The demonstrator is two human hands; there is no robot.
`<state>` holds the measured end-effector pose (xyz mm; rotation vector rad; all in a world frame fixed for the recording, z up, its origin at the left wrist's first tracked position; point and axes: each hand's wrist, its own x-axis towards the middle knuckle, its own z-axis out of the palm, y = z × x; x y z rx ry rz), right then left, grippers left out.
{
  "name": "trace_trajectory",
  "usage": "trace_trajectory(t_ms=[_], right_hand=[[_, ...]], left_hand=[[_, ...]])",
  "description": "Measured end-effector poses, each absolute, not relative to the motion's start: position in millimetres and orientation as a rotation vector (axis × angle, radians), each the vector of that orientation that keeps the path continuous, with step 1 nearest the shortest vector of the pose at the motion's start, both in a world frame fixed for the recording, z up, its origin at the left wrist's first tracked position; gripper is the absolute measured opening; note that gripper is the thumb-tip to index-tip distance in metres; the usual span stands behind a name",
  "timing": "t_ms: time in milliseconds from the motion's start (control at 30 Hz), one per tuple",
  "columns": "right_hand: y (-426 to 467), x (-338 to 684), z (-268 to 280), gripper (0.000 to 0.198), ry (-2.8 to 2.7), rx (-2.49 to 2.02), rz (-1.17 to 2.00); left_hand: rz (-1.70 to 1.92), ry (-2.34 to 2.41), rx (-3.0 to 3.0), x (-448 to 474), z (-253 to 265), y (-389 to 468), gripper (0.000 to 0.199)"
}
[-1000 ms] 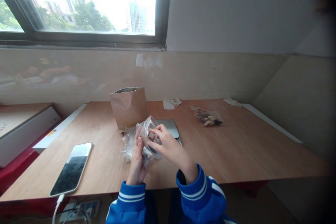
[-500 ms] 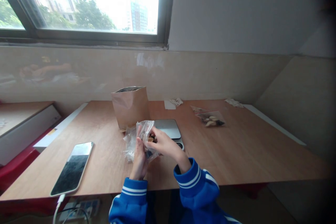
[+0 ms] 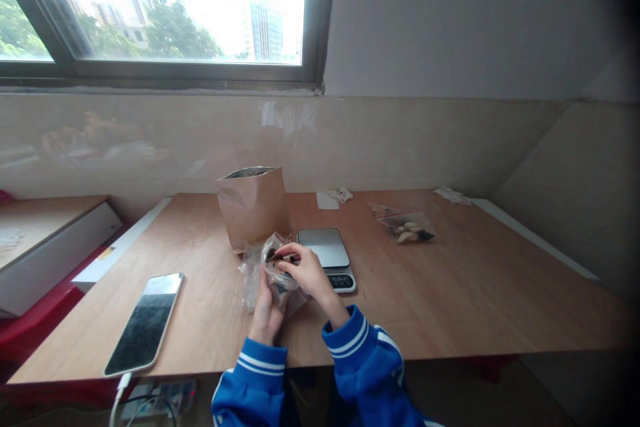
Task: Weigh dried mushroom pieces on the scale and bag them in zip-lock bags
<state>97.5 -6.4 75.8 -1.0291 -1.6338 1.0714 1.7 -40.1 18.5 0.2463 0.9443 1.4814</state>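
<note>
In my left hand [image 3: 266, 310], wrapped round its side, is a clear plastic bag [image 3: 280, 283] with its mouth open. Dark brown dried pieces [image 3: 273, 255] show in the mouth. The bent fingers of my right hand [image 3: 307, 270] reach into that opening among the pieces; what they pinch is too small to make out. Just behind my right hand lies a kitchen scale [image 3: 323, 247] with a silver plate and a dark display. Beyond the bag stands an open brown paper pouch [image 3: 253, 210]. More crumpled clear plastic [image 3: 250, 277] spreads left of the bag.
A phone [image 3: 145, 323] with a white charging cable [image 3: 120, 390] plugged in lies at the left. A zip bag [image 3: 413, 230] with pale and dark pieces lies to the right. White paper [image 3: 327, 200] and crumpled tissue [image 3: 453, 195] are along the table's back edge.
My right hand has shifted slightly, and its fingers are now at the bag's mouth with dark pieces beside them. The bag's opening has tilted toward me. The scale's display is more exposed.
</note>
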Motion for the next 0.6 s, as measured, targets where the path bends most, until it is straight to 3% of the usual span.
trace_trajectory(t_ms=[133, 367, 600], right_hand=[[-4.1, 97.8, 76.1, 0.016, -1.563, -1.013, 1.093], [-2.4, 99.1, 76.3, 0.014, -1.497, -1.002, 1.056], [-15.0, 107.9, 88.0, 0.017, -1.844, -0.869, 0.920]], left_hand=[[1.510, 0.911, 0.201, 2.5, 19.7, -39.4, 0.038], [1.533, 0.893, 0.309, 3.9, 20.5, -40.6, 0.041], [1.482, 0.850, 0.288, 0.8, 15.4, -42.6, 0.043]])
